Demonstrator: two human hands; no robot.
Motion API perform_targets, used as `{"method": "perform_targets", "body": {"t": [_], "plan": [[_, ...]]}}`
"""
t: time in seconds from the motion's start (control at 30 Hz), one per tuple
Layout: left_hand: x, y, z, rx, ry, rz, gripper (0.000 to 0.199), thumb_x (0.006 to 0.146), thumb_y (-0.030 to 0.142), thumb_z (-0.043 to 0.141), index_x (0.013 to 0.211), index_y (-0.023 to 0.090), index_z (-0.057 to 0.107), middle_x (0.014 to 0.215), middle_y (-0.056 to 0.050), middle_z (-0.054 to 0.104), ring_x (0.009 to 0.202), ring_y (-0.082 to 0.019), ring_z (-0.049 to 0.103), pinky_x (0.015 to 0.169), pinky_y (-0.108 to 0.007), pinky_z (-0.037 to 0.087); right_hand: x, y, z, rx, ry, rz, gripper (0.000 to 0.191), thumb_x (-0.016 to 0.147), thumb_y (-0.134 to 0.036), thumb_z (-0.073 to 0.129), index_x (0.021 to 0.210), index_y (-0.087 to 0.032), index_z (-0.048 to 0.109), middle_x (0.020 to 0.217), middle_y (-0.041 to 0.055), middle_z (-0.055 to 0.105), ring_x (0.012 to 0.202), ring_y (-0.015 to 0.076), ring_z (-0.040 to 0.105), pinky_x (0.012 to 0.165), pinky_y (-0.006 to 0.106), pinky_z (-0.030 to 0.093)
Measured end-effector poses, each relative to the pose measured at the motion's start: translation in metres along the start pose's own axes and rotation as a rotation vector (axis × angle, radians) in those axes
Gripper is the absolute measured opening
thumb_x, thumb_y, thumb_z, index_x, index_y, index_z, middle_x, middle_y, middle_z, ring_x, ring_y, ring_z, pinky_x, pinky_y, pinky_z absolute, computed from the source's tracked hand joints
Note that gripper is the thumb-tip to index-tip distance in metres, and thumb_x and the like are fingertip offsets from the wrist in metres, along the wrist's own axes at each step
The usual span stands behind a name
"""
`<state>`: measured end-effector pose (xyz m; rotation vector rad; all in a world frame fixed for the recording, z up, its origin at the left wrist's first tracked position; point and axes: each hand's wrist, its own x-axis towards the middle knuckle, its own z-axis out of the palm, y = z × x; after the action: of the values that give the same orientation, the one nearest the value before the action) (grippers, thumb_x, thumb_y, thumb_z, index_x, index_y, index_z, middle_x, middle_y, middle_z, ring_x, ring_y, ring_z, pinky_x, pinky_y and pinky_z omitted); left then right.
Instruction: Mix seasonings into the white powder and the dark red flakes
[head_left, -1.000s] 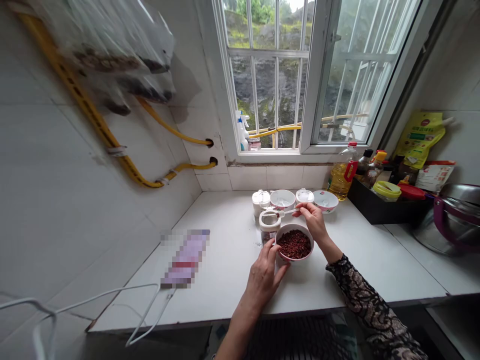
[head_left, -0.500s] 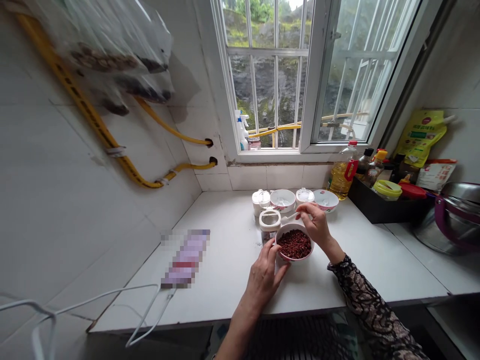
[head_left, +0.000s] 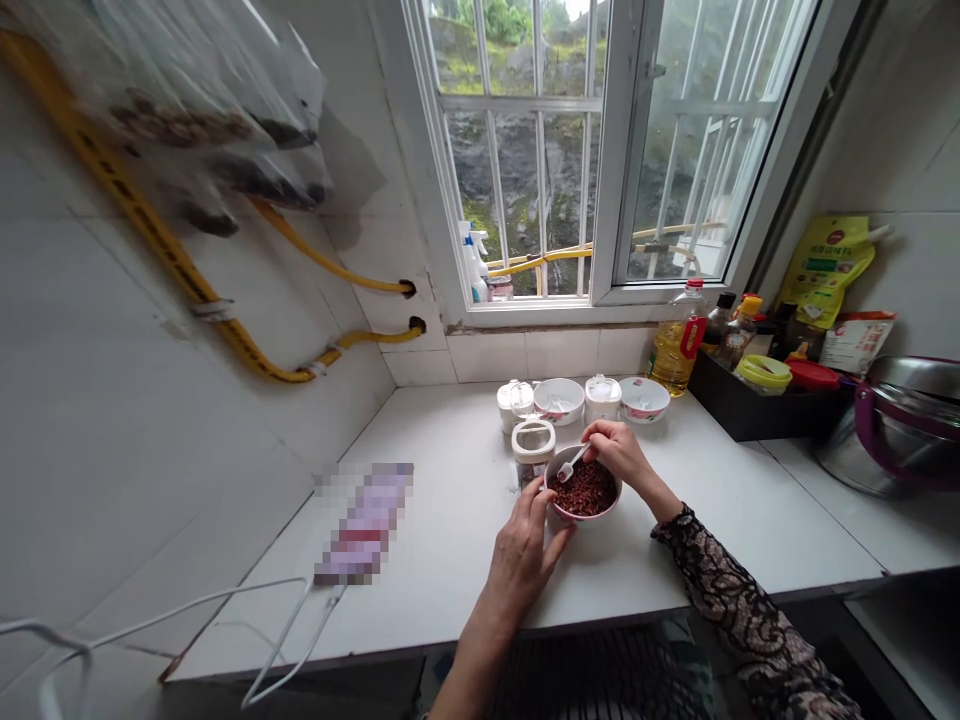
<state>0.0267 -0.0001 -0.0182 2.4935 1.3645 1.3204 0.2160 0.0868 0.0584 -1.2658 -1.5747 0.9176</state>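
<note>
A white bowl (head_left: 592,516) full of small dark red pieces (head_left: 589,490) stands on the white counter. My left hand (head_left: 525,530) grips the bowl's left side, fingers at the rim and thumb low at the front. Between the closed fingers of my right hand (head_left: 616,452) is a small white spoon (head_left: 570,467), its tip over the contents at the bowl's left. Just behind and left of the bowl is a clear jar with a white-rimmed top (head_left: 534,440), partly hidden by the bowl and my left hand.
Behind stand two white-lidded jars, one at the left (head_left: 514,404) and another (head_left: 602,395) between two bowls (head_left: 559,398) (head_left: 643,396). An oil bottle (head_left: 675,345), a black box of condiments (head_left: 739,405) and a metal pot (head_left: 892,430) line the right. A pixelated purple item (head_left: 367,525) lies left.
My right hand has brought the spoon from behind the bowl, near the jar, down over the red pieces. My left hand keeps its hold on the bowl. The view has shifted slightly.
</note>
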Motion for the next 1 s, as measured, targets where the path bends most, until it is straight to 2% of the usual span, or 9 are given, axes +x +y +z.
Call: {"method": "perform_targets", "body": {"t": [0.13,0.37,1.0], "plan": [[-0.0003,-0.0006,0.0003,0.018,0.0,0.002,0.043,0.086,0.018,0.063,0.123,0.022,0.043,0.133,-0.015,0.054,0.119,-0.028,0.06,0.088,-0.039,0.059,0.003,-0.0012,-0.0058,0.171,-0.001,0.056,0.015,0.061,-0.023,0.048,0.063,-0.019,0.063,0.047,-0.0003,0.064,0.051,0.0172,0.061,0.061,0.028,0.049],[-0.0003,0.0004,0.0003,0.017,0.007,-0.005,0.045,0.084,0.016,0.063,0.123,0.023,0.043,0.134,-0.014,0.054,0.12,-0.028,0.06,0.087,-0.039,0.059,0.0047,-0.0038,-0.0097,0.299,0.018,0.098,0.014,0.057,-0.026,0.052,0.061,-0.019,0.064,0.046,0.0001,0.065,0.049,0.0163,0.06,0.061,0.029,0.05],[0.0005,0.0014,-0.0008,0.005,0.007,-0.005,0.044,0.084,0.017,0.063,0.123,0.023,0.044,0.134,-0.013,0.054,0.119,-0.027,0.061,0.085,-0.038,0.06,0.008,0.0019,-0.0111,0.305,0.044,0.101,0.014,0.058,-0.026,0.053,0.063,-0.019,0.065,0.049,0.0003,0.066,0.051,0.0165,0.061,0.061,0.03,0.052]]}}
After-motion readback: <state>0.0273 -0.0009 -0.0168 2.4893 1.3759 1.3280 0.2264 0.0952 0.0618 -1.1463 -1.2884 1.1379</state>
